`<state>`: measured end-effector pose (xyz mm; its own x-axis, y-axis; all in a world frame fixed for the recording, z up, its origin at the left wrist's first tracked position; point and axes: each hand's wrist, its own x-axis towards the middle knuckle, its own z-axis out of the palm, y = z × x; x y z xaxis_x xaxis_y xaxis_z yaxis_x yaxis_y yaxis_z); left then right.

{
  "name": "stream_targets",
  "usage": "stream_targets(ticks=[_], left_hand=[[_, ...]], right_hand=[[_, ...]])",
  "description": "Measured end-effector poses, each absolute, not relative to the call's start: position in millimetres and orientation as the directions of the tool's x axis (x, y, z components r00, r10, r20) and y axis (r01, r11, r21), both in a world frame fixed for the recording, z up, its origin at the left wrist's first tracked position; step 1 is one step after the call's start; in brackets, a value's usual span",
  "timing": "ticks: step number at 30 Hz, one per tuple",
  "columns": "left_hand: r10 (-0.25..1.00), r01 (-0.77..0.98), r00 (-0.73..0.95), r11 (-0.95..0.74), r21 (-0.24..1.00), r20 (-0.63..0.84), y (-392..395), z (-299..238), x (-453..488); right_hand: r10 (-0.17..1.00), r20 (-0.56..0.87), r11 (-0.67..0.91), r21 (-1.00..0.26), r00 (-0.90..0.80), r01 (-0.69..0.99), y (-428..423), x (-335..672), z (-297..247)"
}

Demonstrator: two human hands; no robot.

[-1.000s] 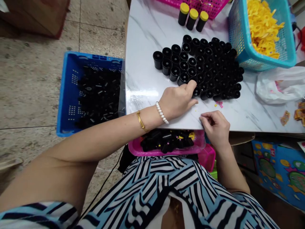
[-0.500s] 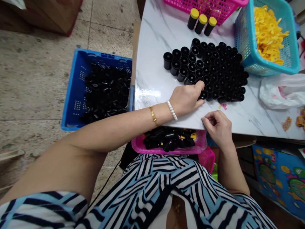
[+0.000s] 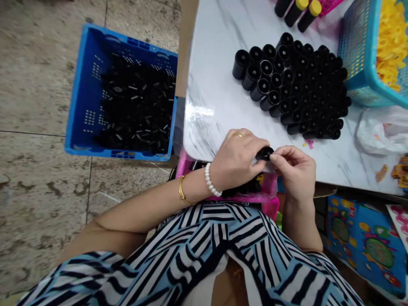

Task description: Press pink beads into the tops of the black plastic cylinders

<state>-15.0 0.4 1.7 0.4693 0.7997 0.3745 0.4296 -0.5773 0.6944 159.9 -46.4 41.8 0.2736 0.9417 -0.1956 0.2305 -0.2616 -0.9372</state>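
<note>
Here at the desk's near edge, the left hand grips a black container, long axis running crosswise, open end facing the right hand, whose thumb and fingers press together right at that rim; whether they pinch anything, I can't tell.

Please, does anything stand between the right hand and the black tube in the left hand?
Nothing visible does. The right hand is right at one end of the black tube; the left hand holds it from the other side.
</note>
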Motion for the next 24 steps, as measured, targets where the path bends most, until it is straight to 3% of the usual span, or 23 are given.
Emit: stream_targets(ticks=[6,18,24], left_hand=[[0.759,0.461,0.486,-0.643,0.611,0.432,-3.3,1.9,-17.0],[0.75,0.463,0.48,-0.657,0.595,0.455,-2.9,-0.2,-16.8],[0.744,0.467,0.477,-0.666,0.582,0.468,-2.8,-1.3,-16.8]], right_hand=[[0.939,-0.188,-0.277,-0.909,0.288,0.312,-48.4,160.9,46.6],[0.907,-0.352,-0.385,-0.915,0.23,0.117,-40.3,164.5,44.3],[0.922,-0.239,-0.3,-0.938,0.304,0.173,-47.6,159.5,43.1]])
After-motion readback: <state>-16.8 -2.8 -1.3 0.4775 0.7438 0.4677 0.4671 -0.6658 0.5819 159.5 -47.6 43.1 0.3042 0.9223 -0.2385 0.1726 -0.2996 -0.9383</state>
